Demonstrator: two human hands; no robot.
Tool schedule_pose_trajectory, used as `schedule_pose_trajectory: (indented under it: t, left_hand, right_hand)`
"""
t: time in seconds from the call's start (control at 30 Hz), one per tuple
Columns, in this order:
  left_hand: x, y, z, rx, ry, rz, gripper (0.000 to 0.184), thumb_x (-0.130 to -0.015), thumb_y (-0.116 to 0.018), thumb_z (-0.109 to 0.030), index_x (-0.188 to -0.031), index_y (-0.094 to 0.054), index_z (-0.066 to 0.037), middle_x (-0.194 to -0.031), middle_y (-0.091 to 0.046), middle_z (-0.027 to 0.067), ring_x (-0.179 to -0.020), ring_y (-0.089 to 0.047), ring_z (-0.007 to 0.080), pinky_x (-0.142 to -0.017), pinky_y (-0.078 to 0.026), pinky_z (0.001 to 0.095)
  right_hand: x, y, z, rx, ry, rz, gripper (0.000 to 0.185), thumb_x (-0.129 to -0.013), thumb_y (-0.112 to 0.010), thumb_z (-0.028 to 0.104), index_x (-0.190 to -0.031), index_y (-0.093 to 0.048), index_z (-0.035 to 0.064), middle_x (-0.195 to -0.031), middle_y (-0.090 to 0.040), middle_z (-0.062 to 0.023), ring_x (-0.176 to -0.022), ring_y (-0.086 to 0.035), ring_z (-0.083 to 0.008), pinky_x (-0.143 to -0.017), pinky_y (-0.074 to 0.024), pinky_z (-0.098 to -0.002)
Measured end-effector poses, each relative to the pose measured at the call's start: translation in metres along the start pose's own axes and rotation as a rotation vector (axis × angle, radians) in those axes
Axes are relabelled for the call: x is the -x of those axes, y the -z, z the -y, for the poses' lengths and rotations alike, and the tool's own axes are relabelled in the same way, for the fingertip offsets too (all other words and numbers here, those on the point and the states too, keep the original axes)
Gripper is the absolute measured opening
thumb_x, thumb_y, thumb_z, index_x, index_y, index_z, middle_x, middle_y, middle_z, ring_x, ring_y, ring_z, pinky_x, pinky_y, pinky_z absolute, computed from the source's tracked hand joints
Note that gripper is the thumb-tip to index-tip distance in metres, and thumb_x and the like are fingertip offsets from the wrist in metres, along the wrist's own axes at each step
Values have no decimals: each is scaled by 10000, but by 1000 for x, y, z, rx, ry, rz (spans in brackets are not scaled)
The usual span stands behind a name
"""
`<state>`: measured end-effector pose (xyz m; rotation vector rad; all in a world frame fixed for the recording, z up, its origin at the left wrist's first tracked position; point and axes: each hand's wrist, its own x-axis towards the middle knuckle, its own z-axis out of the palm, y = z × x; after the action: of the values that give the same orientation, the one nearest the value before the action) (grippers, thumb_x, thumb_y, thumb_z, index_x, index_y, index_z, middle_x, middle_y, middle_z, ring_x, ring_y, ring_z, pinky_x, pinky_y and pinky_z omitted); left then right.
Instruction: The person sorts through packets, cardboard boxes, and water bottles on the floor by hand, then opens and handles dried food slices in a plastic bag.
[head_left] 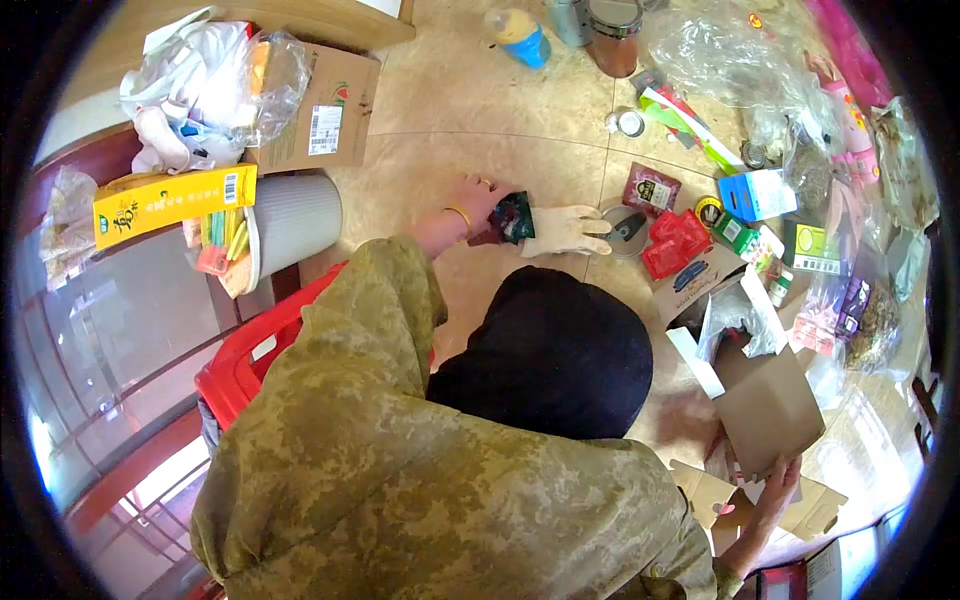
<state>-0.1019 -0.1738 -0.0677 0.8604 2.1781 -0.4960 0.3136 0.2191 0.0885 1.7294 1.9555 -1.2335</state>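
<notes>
At upper centre, my left hand (470, 203) has its fingers closed at the edge of a dark green packet (515, 218). A cream glove (562, 231) lies on the floor just right of that packet. Down at the lower right, my right hand (778, 492) grips the lower edge of a brown cardboard box (768, 405). White plastic (742, 322) pokes out above this box, and opened cardboard flaps (812, 510) lie beside my right hand.
A grey bin (300, 225) and red plastic stool (245, 370) stand left. Red packets (675, 243), a blue-white box (758, 194) and clear bags (715, 60) crowd the right. Jars (613, 38) and a blue-based cup (524, 45) stand at the top.
</notes>
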Motion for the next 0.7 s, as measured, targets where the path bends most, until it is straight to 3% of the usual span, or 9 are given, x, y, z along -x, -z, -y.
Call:
schedule_pose_trajectory:
  t: [0.13,0.2,0.33,0.4,0.5,0.67,0.7]
  left_hand:
    - [-8,-38,1,174,-2,-34,669,-547,-682,-170,-1150,-400,-236,-1069,-467,75,-997,-439,270,-806,-379,381]
    - [3,-51,-3,197,-137,-415,530,-584,-661,-152,-1067,-444,-172,-959,-516,114,-889,-488,317,-714,-423,371]
    - [26,-66,-24,480,-13,-384,449,-594,-654,-185,-1007,-479,-160,-874,-527,116,-815,-503,325,-671,-424,392]
    - [29,-93,-35,641,75,-281,402,-620,-638,-192,-977,-472,-110,-838,-531,144,-766,-509,334,-644,-424,403]
    - [40,-117,-58,733,269,-385,424,-637,-623,-210,-1012,-467,-88,-821,-546,147,-746,-522,332,-630,-423,411]
    - [45,-129,-45,985,306,-398,495,-641,-617,-245,-1085,-455,-95,-899,-559,173,-820,-533,334,-699,-427,392]
    - [47,-137,-34,1000,427,-303,501,-631,-624,-260,-1070,-464,-80,-918,-556,178,-836,-531,334,-715,-424,388]
  right_hand:
    - [-7,0,-12,70,78,-43,490,-844,-402,281,-1208,-299,-31,-1189,-367,-180,-1047,-383,-262,-890,-285,-329]
    - [-7,1,-12,12,57,-41,480,-849,-400,282,-1212,-303,-17,-1173,-383,-172,-1031,-391,-255,-883,-291,-329]
    - [-13,5,-26,-70,113,-3,463,-852,-397,275,-1212,-310,-4,-1165,-391,-157,-1029,-389,-235,-882,-291,-320]
    - [-17,8,-28,-54,13,-42,431,-849,-390,233,-1204,-323,-2,-1160,-401,-144,-1027,-392,-216,-871,-300,-309]
    - [-22,5,-30,-168,71,-21,422,-835,-399,190,-1204,-323,0,-1173,-397,-137,-1033,-391,-212,-870,-303,-306]
    - [-20,0,-14,-100,57,-47,426,-829,-390,165,-1216,-311,3,-1187,-388,-130,-1047,-385,-214,-880,-299,-304]
    - [-20,-1,-16,-122,21,-81,426,-831,-381,166,-1218,-309,4,-1187,-390,-131,-1050,-384,-217,-885,-295,-305]
